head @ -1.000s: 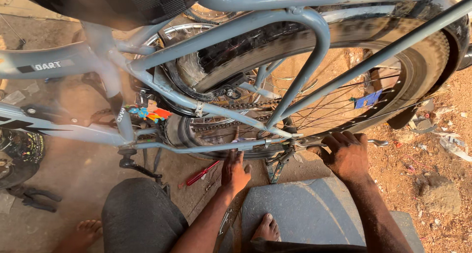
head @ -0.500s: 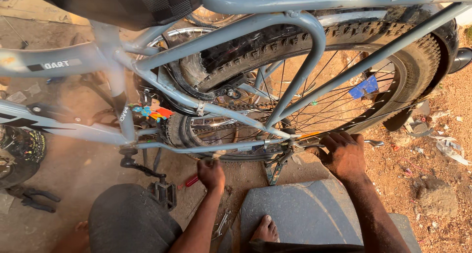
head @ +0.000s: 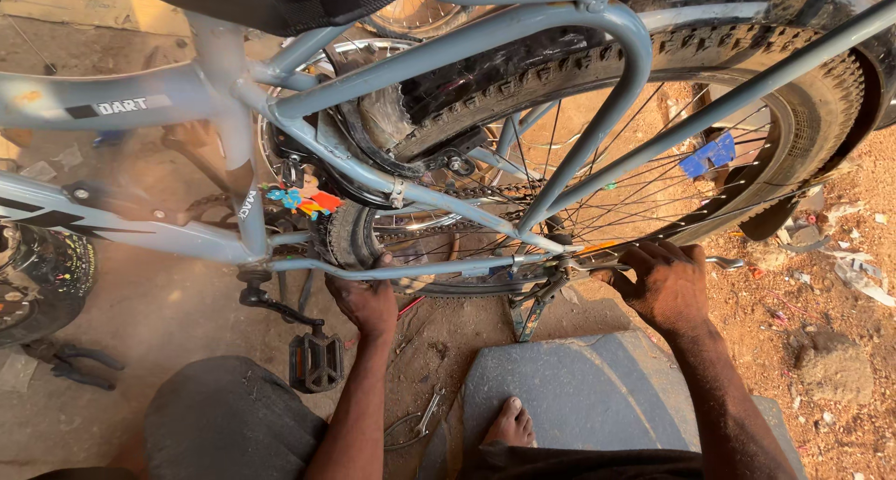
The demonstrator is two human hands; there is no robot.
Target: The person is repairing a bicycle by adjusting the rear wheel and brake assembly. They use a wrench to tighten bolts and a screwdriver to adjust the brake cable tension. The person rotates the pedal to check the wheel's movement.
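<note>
Grey bicycle frame (head: 392, 177) upright over dirt ground, rear wheel (head: 653, 144) between the stays. Left hand (head: 366, 303) wrapped shut on chainstay tube (head: 420, 270) near the crank; right hand (head: 665, 282) clamped on a tool at the rear axle (head: 569, 261), tool mostly hidden. Hands well apart. Best done bracing frame firmly with left, turning right in short, square pulls, knuckles clear of spokes (head: 635, 191). Pedal (head: 315, 361) hanging low; spanner (head: 425, 417) on ground beside bare foot (head: 511, 422).
</note>
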